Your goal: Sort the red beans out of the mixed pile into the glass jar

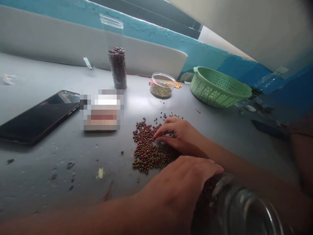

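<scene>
A loose pile of small red and green beans (146, 147) is spread on the grey table. My right hand (182, 133) reaches in from the right, thumb and fingertips brought together in a pinch at the pile; whatever lies between the tips is too small to make out. Nearer to me, my left hand (176, 186) curls over a clear jar (246, 202) tipped on its side at the lower right, its mouth facing right. Dark contents show inside near my palm. Some left fingers are hidden behind the jar.
A tall clear jar of dark red beans (117, 68) stands at the back, near a low round tub of green beans (160, 89). Yellow kernels (178, 85) lie behind it. A green basket (217, 89), a phone (36, 117) and a pixelated block (102, 112) are also around.
</scene>
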Action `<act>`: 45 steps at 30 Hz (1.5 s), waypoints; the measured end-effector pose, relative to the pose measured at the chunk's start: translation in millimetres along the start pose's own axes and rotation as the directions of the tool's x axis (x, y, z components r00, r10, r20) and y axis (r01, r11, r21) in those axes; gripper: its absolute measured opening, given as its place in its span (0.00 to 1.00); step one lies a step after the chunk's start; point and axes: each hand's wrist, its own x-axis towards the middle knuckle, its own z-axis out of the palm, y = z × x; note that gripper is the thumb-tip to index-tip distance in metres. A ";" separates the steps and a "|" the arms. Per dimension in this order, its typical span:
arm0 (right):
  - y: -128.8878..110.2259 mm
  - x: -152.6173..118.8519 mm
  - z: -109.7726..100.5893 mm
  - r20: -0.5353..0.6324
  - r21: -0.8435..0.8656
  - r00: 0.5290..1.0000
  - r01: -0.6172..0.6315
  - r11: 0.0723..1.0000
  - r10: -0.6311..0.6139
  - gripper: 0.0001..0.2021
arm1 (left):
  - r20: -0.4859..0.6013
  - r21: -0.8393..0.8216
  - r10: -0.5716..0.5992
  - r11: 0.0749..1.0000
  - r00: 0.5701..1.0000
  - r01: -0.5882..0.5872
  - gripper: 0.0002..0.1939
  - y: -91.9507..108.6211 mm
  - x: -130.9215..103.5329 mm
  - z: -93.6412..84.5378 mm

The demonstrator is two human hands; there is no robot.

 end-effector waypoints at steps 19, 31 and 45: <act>-5.0 0.8 -1.4 -0.058 0.024 0.996 -0.070 0.997 0.071 0.03 | 0.020 -0.004 -0.086 0.996 0.996 0.086 0.37 3.4 -0.7 -1.9; -2.7 1.0 -0.5 -0.038 0.036 0.997 0.070 0.997 -0.069 0.04 | 0.016 -0.026 -0.050 0.998 0.999 0.051 0.38 7.6 2.4 -2.3; -12.2 2.4 -14.3 -0.085 0.029 0.995 0.059 0.998 -0.056 0.03 | 0.029 -0.051 -0.088 0.995 0.996 0.090 0.40 9.4 2.1 -5.2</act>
